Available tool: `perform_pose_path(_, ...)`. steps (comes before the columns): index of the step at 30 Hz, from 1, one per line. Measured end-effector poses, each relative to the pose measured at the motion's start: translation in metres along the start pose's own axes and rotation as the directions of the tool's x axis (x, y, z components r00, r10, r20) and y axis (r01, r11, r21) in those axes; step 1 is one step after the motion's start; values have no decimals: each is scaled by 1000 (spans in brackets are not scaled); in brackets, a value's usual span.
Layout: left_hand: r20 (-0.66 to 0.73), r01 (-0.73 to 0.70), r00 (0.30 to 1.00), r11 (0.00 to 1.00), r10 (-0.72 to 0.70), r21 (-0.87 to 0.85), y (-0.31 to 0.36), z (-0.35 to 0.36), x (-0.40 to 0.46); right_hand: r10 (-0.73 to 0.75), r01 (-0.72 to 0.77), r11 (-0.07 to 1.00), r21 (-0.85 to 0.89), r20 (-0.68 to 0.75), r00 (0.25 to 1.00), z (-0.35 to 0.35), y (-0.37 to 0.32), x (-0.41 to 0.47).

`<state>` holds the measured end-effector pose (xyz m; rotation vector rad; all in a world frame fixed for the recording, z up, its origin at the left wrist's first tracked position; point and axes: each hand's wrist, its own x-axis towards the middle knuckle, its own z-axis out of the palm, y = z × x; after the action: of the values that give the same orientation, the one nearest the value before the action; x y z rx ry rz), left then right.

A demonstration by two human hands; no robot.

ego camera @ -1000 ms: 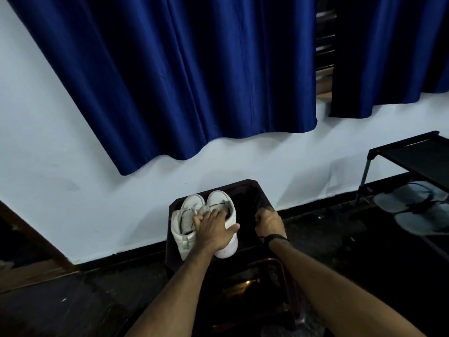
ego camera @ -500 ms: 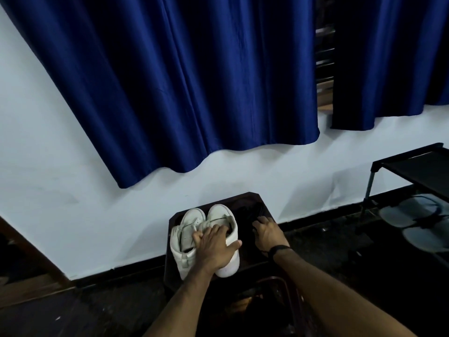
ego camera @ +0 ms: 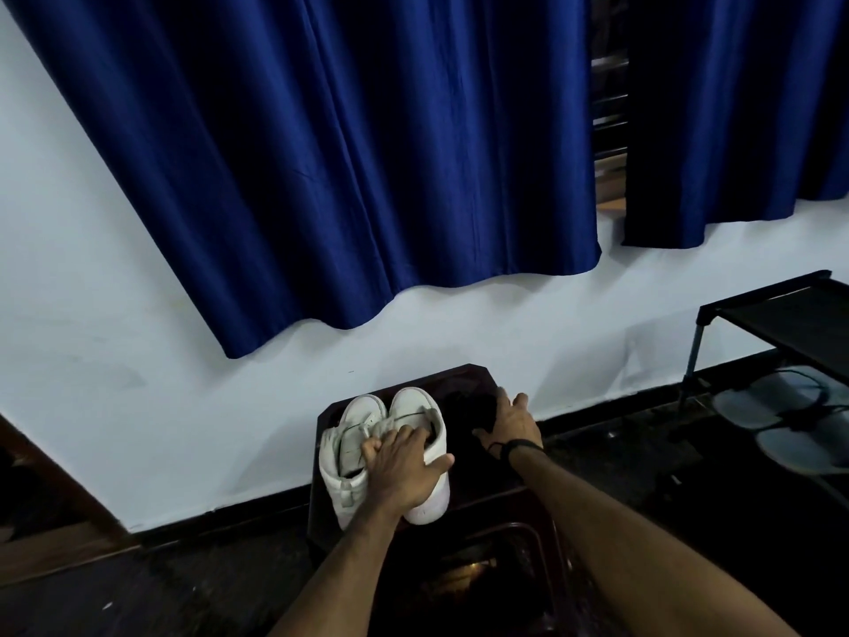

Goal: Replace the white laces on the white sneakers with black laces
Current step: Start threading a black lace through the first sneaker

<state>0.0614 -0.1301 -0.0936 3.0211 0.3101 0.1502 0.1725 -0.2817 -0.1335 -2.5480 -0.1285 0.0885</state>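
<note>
Two white sneakers (ego camera: 363, 418) stand side by side, toes toward the wall, on a small dark stool (ego camera: 464, 377). My left hand (ego camera: 404, 466) lies over their openings, fingers curled into the shoes and thumb spread against the right one. My right hand (ego camera: 510, 422) lies on the stool top to the right of the shoes with fingers spread, over a dark patch (ego camera: 473, 409) that may be the black laces; it is too dark to tell. A black band circles my right wrist.
A white wall (ego camera: 115, 337) with a black skirting stands right behind the stool, under blue curtains (ego camera: 344, 154). A black shoe rack (ego camera: 781, 314) at the right holds grey sandals (ego camera: 753, 406). The floor is dark.
My right hand has moved forward across the stool top and spread its fingers. The left hand has stayed on the sneakers. The camera has tilted up slightly.
</note>
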Motion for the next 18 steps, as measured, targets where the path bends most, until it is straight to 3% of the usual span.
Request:
perform_pose_path(6,2,-1,1000,1000,1,-12,-2,3,2,-122,122,990,-68,-6,992,-2,7,2)
perform_pose_path(10,-10,13,1000,1000,-13,-8,-1,2,1,-116,120,983,137,-36,993,-18,22,-4)
perform_pose_path(13,20,53,998,997,-52,-48,2,-4,-3,-185,200,953,229,-85,979,-48,21,-11)
perform_pose_path(15,64,95,994,988,-88,-122,6,-8,-2,-238,251,930,266,-82,968,-75,14,-16)
perform_pose_path(18,18,103,995,940,-102,-325,20,-26,-2,-308,307,896,320,-51,950,-114,-2,-22)
